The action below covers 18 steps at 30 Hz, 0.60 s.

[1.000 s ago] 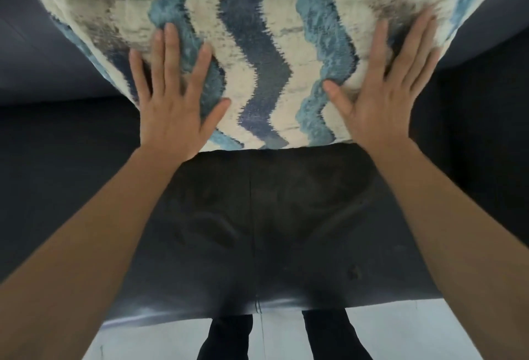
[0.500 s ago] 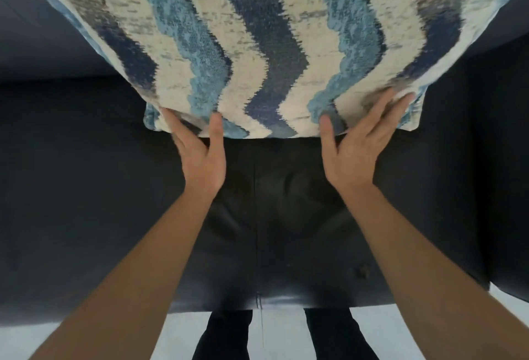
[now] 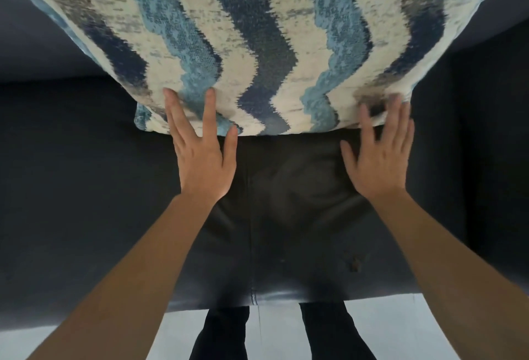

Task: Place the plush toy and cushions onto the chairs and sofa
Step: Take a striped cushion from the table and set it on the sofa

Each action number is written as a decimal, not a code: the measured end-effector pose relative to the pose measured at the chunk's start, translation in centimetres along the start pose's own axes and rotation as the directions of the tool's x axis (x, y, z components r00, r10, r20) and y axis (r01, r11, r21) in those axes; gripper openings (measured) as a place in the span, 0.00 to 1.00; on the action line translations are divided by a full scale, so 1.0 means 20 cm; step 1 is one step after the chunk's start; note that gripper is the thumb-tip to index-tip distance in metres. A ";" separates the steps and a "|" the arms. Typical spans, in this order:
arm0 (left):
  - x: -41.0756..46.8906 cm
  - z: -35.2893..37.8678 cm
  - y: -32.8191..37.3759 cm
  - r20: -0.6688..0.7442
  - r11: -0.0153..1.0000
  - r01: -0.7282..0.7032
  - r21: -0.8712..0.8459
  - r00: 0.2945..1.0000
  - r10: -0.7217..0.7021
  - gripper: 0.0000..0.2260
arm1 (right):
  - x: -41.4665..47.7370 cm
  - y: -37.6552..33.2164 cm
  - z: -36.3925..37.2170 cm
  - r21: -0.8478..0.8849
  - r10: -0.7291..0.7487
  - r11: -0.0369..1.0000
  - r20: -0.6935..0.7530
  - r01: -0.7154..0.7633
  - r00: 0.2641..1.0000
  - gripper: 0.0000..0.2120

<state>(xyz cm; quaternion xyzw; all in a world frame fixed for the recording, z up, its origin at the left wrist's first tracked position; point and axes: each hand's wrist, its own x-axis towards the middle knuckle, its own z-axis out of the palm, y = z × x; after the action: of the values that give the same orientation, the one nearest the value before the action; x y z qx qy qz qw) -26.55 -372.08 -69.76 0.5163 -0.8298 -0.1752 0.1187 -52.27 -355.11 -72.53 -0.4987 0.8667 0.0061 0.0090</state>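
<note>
Cushion (image 3: 257,44) stands against the backrest ahead of both hands, long axis crosswise; left hand (image 3: 201,159) and right hand (image 3: 378,159), fingers spread, apparently touch its lower edge, equally near.

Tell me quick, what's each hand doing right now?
Left hand: open, straight fingers pressing the striped cushion's lower edge.
Right hand: open, fingers spread at the same edge; blurred, contact unclear.
</note>
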 end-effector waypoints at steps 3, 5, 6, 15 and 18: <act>0.04 -0.08 0.02 -0.164 0.999 -0.015 0.051 0.986 0.024 0.31 | 0.11 -0.05 -0.13 0.157 0.147 0.980 -0.176 -0.120 0.973 0.43; 0.14 -0.14 0.04 -0.215 0.990 -0.090 0.108 0.970 0.112 0.28 | 0.26 -0.09 -0.18 0.159 0.043 0.987 -0.290 0.004 0.956 0.43; 0.20 -0.15 0.05 -0.198 0.986 -0.109 0.126 0.971 0.133 0.28 | 0.34 -0.12 -0.20 0.128 0.012 0.991 -0.291 0.026 0.957 0.45; 0.10 -0.19 0.13 0.077 0.998 0.052 -0.041 0.996 -0.049 0.28 | 0.25 -0.26 -0.26 0.264 0.067 0.963 -0.025 -0.058 0.997 0.42; -0.06 -0.41 0.24 0.227 0.907 0.285 -0.309 0.949 -0.221 0.26 | 0.09 -0.27 -0.46 0.378 0.064 0.918 0.164 -0.123 0.984 0.37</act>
<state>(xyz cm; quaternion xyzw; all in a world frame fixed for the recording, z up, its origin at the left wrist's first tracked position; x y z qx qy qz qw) -26.85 -370.53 -60.26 0.5731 -0.7206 -0.3764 0.1033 -48.62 -359.58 -63.46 -0.4432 0.8706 -0.1276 0.1711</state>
